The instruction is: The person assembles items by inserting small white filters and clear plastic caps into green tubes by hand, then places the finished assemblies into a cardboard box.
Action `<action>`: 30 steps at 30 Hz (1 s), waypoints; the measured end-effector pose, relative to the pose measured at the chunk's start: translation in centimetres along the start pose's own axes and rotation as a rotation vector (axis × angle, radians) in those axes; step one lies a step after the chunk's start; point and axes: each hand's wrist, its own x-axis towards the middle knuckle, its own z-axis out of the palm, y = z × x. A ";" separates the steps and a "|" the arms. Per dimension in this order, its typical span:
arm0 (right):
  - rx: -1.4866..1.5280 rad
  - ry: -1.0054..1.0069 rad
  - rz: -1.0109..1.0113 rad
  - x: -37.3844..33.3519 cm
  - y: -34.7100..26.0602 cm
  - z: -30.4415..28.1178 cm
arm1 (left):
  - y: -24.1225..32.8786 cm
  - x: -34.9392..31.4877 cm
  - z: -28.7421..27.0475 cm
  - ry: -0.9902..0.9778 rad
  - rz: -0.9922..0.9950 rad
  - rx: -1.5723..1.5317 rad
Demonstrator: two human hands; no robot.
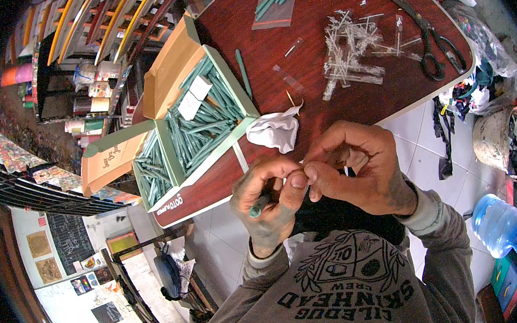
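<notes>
My left hand (270,212) is closed in front of my chest, with a dark green stick (259,206) tucked under its fingers. Thumb and fingertips of my right hand (359,169) pinch together against those of the left; whatever lies between them is too small to make out. Just beyond sits a crumpled white cloth (275,131). An open green box (241,128), packed with similar green sticks (198,130) and a white card (194,98), stands to the left. One loose green stick (243,73) lies beside it. Thin clear plastic pieces (350,51) are heaped at the far right.
On the dark red table (217,20) lie large black scissors (423,30) and a clear bag (268,18) with green sticks. A blue water jug (496,225) and a stained bucket (493,140) stand at right. Shelves with cans (90,105) are at left.
</notes>
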 end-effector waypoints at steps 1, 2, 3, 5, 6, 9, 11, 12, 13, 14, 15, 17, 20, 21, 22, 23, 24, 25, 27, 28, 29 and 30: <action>0.012 -0.010 0.014 0.0 0.0 -0.1 | 0.0 -0.1 0.1 0.005 -0.011 -0.018; 0.025 -0.020 0.028 0.1 -0.1 -0.2 | 0.0 -0.3 0.1 0.010 -0.021 -0.035; 0.037 -0.030 0.041 0.1 -0.1 -0.2 | 0.0 -0.4 0.2 0.015 -0.032 -0.053; 0.055 -0.024 -0.005 0.3 -0.1 0.1 | -0.3 -0.5 0.3 0.042 0.031 -0.032; 0.065 -0.021 -0.028 0.4 -0.1 0.3 | -0.4 -0.5 0.4 0.056 0.063 -0.021; 0.037 0.082 -0.004 0.2 -0.5 1.0 | 0.2 -0.6 1.0 0.101 -0.019 -0.244; -0.148 0.053 -0.162 0.0 -0.2 1.0 | 0.3 -0.4 1.1 0.088 0.014 -0.260; -0.241 0.039 -0.241 -0.1 0.0 1.0 | 0.2 -0.4 1.1 0.103 0.038 -0.221; -0.278 0.051 -0.267 -0.2 0.2 1.1 | 0.1 -0.4 1.1 0.115 0.062 -0.185; -0.315 0.064 -0.293 -0.3 0.3 1.1 | -0.1 -0.4 1.0 0.121 0.068 -0.165; -0.352 0.076 -0.319 -0.3 0.3 1.1 | -0.2 -0.4 1.0 0.126 0.074 -0.145; -0.341 0.060 -0.319 -0.2 0.2 1.2 | -0.4 -0.5 0.8 0.146 0.082 -0.104; -0.361 0.030 -0.324 -0.2 0.3 0.9 | -0.7 -0.6 0.7 0.168 0.093 -0.052; -0.374 0.019 -0.326 -0.2 0.3 0.8 | -0.9 -0.7 0.5 0.170 0.099 -0.039; -0.388 0.020 -0.335 -0.1 0.3 0.8 | -1.0 -0.7 0.5 0.171 0.103 -0.027; -0.401 0.021 -0.345 0.0 0.2 0.9 | -1.0 -0.7 0.4 0.172 0.101 -0.014; -0.414 0.021 -0.354 0.0 0.1 0.9 | -1.0 -0.7 0.4 0.173 0.098 -0.001; -0.417 0.023 -0.359 0.0 0.1 0.9 | -0.9 -0.7 0.4 0.173 0.095 0.012; -0.424 0.027 -0.371 0.0 0.2 0.8 | -0.9 -0.7 0.5 0.175 0.085 -0.011; -0.425 0.037 -0.372 0.1 0.1 0.9 | -0.9 -0.7 0.5 0.176 0.081 -0.022; -0.425 0.046 -0.373 0.1 0.1 0.9 | -0.8 -0.7 0.6 0.175 0.089 -0.023; -0.426 0.055 -0.374 0.1 0.1 1.0 | -0.8 -0.6 0.6 0.173 0.097 -0.024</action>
